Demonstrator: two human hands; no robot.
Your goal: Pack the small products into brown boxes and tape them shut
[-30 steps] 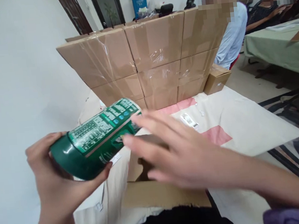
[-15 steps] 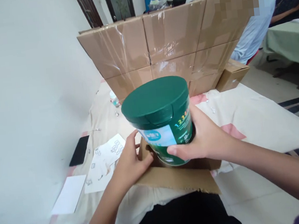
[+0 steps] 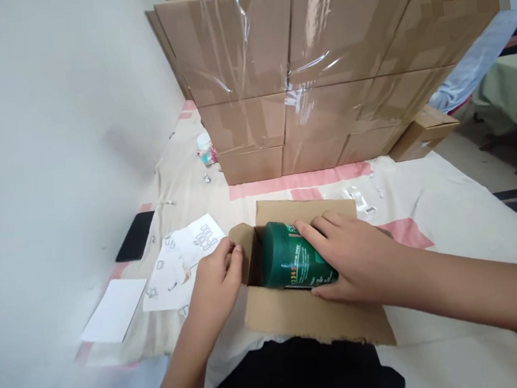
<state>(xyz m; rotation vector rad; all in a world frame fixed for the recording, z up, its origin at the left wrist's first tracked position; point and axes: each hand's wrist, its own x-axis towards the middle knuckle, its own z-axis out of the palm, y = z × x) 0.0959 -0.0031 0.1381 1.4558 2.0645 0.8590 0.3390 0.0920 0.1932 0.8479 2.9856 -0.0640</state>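
Observation:
A green lidded tub (image 3: 276, 256) with coloured numbers lies on its side in an open cardboard box (image 3: 315, 310), its lid end toward the left. My right hand (image 3: 347, 258) is wrapped over the tub from the right, thumb on the near side and fingers across the top. At the box's left end, my left hand (image 3: 221, 277) pinches a raised cardboard flap (image 3: 243, 250) between thumb and fingers. The box's near and far flaps are folded outward. My right hand hides the tub's other end.
A tall taped cardboard partition (image 3: 246, 67) stands behind the box. To the left lie a black phone (image 3: 134, 236), a blank white card (image 3: 114, 311) and printed sheets (image 3: 198, 236). A small white-capped bottle (image 3: 205, 147) and a closed carton (image 3: 424, 132) are farther back.
The green tub has gone from upright above the box to lying on its side inside it. My left hand has taken hold of the left flap. The view has tilted down.

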